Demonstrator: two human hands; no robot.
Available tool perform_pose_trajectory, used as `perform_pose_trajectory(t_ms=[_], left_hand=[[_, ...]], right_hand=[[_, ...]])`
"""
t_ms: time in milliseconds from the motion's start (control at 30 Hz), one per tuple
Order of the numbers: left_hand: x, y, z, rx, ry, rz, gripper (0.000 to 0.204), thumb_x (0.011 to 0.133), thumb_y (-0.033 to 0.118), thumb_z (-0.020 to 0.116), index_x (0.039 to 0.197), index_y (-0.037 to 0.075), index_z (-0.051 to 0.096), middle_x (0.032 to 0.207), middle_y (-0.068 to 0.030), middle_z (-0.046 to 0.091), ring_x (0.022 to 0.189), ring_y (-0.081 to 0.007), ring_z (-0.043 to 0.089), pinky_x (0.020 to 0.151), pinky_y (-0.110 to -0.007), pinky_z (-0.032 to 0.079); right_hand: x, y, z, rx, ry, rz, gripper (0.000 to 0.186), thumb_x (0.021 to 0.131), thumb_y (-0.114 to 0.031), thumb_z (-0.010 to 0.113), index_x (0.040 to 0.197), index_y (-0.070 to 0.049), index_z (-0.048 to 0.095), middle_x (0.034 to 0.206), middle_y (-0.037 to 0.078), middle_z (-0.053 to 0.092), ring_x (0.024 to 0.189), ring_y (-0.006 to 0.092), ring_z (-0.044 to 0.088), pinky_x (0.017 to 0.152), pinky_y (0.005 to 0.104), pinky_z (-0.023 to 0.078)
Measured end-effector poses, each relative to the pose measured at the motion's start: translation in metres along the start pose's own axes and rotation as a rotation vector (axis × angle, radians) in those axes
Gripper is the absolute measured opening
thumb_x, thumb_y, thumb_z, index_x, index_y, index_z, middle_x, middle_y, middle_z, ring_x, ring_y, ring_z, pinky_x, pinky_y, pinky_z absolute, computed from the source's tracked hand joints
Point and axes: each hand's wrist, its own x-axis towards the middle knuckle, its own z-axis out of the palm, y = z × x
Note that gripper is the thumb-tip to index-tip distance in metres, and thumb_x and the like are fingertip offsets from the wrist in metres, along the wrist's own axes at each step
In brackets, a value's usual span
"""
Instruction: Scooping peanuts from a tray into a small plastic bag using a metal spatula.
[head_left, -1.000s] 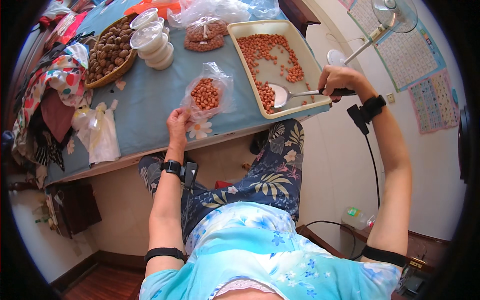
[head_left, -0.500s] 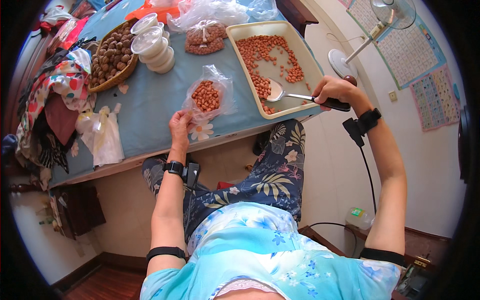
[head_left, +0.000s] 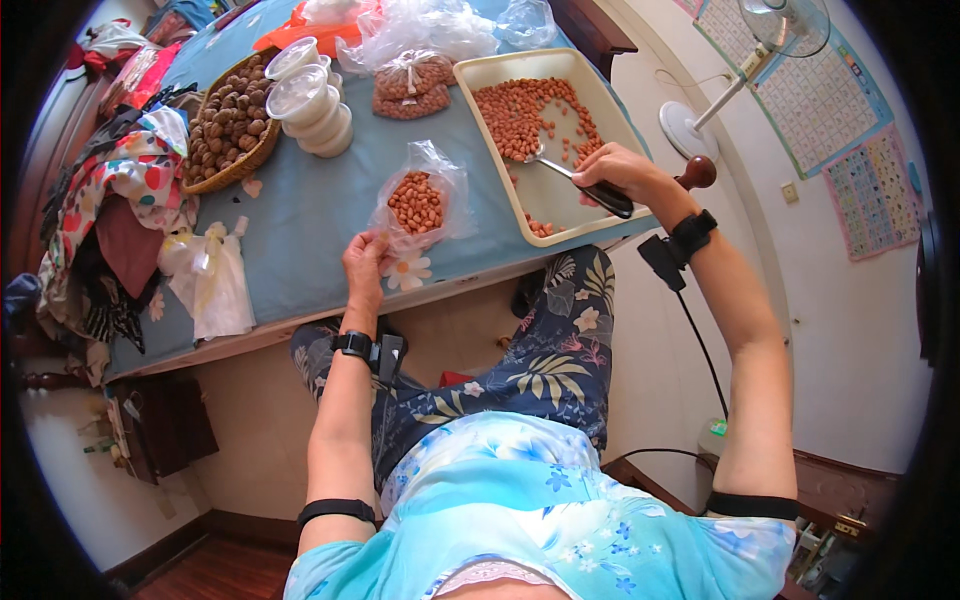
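My left hand (head_left: 366, 265) pinches the near-left edge of a clear plastic bag (head_left: 455, 198), which lies open on the table with reddish-brown peanuts (head_left: 416, 203) in it. My right hand (head_left: 622, 175) grips a metal serving spoon (head_left: 557, 169) by its black handle, over the right side of a cream tray (head_left: 540, 200). The spoon's bowl is among the loose peanuts (head_left: 520, 110) spread across the tray's far part; the peanuts partly hide it. A few more peanuts lie in the tray's near corner.
A tied bag of peanuts (head_left: 412, 88) lies left of the tray. Farther left stand stacked lidded tubs (head_left: 305, 100) and a wicker basket (head_left: 240, 170) of walnuts. Clothes (head_left: 120, 190) and white plastic bags (head_left: 218, 285) cover the left edge. A fan (head_left: 690, 128) stands beyond the tray.
My right hand has moved left and farther over the tray, and the spoon's bowl has gone from the tray's near-left side up into the peanuts. My left hand still holds the bag's edge.
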Motion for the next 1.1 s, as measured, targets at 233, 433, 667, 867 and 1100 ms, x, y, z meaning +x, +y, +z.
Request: perform_pose_trajectory(t_ms=[233, 433, 667, 867, 1100], left_hand=[[0.004, -0.008, -0.006, -0.065, -0.026, 0.013, 0.010, 0.089, 0.008, 0.057, 0.098, 0.005, 0.057, 0.088, -0.0041, 0.065, 0.076, -0.0132, 0.065, 0.069, -0.028, 0.057], [-0.001, -0.003, 0.000, -0.077, -0.026, 0.010, 0.010, 0.089, 0.009, 0.057, 0.098, 0.005, 0.057, 0.089, -0.0044, 0.065, 0.076, -0.0135, 0.065, 0.068, -0.028, 0.057], [-0.002, -0.004, -0.002, -0.095, -0.047, 0.027, 0.010, 0.089, 0.010, 0.057, 0.098, 0.005, 0.056, 0.087, -0.0035, 0.063, 0.077, -0.0130, 0.063, 0.070, -0.028, 0.055], [-0.002, -0.004, -0.001, -0.070, -0.031, 0.026, 0.011, 0.089, 0.011, 0.057, 0.098, 0.005, 0.056, 0.087, -0.0035, 0.063, 0.078, -0.0132, 0.063, 0.071, -0.028, 0.055], [-0.007, -0.001, 0.004, -0.112, 0.005, 0.035, 0.010, 0.087, 0.011, 0.061, 0.094, 0.005, 0.057, 0.083, -0.0027, 0.062, 0.074, -0.0119, 0.062, 0.069, -0.027, 0.055]], right_hand=[[0.034, -0.004, 0.033, 0.482, 0.132, 0.104, 0.020, 0.085, -0.015, 0.064, 0.078, 0.002, 0.058, 0.071, 0.014, 0.063, 0.053, 0.0159, 0.061, 0.043, 0.0279, 0.048], [0.028, 0.003, 0.050, 0.469, 0.173, 0.025, 0.014, 0.085, -0.011, 0.063, 0.077, -0.001, 0.057, 0.067, 0.012, 0.062, 0.050, 0.0134, 0.058, 0.041, 0.0251, 0.045], [0.014, 0.013, 0.053, 0.488, 0.229, -0.029, 0.010, 0.082, -0.008, 0.064, 0.081, 0.000, 0.058, 0.066, 0.009, 0.061, 0.050, 0.0121, 0.057, 0.042, 0.0241, 0.045], [-0.010, 0.021, 0.051, 0.461, 0.263, -0.035, 0.014, 0.081, -0.006, 0.066, 0.089, 0.002, 0.059, 0.064, 0.008, 0.061, 0.049, 0.0121, 0.057, 0.042, 0.0228, 0.044], [-0.036, 0.028, 0.050, 0.441, 0.236, -0.061, 0.015, 0.081, -0.007, 0.065, 0.091, 0.003, 0.060, 0.065, 0.008, 0.061, 0.049, 0.0112, 0.056, 0.043, 0.0216, 0.043]])
